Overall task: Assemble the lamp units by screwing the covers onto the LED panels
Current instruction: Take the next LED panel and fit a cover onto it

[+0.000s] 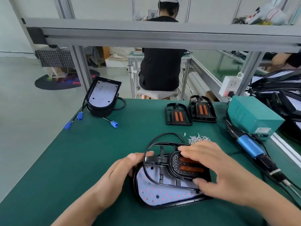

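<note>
A white LED panel [156,191] in a black housing lies on the green mat in front of me. A black cover frame [162,162] with two orange strips sits tilted on top of it. My left hand [123,170] grips the cover's left rim, thumb over the edge. My right hand [211,170] holds the cover's right end, fingers across the orange strips and thumb at the near edge. A pile of small screws [197,138] lies just behind my right hand. A blue electric screwdriver [249,147] lies to the right.
Two spare covers [178,115] [202,110] lie at the back of the mat. A stack of LED panels [103,97] with blue connectors stands at the back left. A teal power box [254,115] sits at the right. More units are piled far right. A person sits beyond the bench.
</note>
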A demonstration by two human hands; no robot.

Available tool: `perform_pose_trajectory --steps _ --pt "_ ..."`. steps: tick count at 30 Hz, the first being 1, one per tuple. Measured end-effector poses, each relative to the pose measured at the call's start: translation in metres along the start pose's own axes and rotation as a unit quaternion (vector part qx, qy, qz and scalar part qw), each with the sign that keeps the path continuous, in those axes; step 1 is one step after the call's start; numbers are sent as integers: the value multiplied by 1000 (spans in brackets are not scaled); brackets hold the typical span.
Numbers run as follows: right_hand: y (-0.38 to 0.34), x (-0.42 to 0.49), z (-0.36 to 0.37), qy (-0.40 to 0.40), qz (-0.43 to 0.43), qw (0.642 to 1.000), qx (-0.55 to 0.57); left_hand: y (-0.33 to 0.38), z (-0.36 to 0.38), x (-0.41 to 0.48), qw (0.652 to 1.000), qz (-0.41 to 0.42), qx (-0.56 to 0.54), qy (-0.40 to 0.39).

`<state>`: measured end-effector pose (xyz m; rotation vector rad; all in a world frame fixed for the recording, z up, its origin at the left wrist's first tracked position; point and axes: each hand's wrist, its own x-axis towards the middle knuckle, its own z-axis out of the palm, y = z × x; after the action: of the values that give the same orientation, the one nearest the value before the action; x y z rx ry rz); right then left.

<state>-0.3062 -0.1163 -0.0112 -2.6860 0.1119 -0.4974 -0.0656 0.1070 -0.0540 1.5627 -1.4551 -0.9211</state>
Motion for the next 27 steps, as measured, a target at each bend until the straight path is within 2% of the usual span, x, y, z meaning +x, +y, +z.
perform_pose_trajectory --steps 2,3,5,8,11,17,27 --pt "-1 0 -1 -10 -1 1000 0 3 -2 8 995 2 -46 83" --pt "-1 1 -1 -14 -3 1000 -2 7 -2 12 989 -37 -105 94" --pt "-3 2 -1 -17 -15 1000 -12 -2 -2 9 988 -14 -133 78" --pt "-5 4 -2 -25 -44 998 -26 3 -1 20 993 -11 -102 65" --pt "-9 10 -1 -54 -69 995 -38 -1 0 18 989 -33 -103 104" --pt "-7 14 4 -93 -85 990 -67 -4 2 23 988 -44 -10 147" --pt "-16 0 18 -59 -71 995 -36 -3 5 22 985 -26 57 162"
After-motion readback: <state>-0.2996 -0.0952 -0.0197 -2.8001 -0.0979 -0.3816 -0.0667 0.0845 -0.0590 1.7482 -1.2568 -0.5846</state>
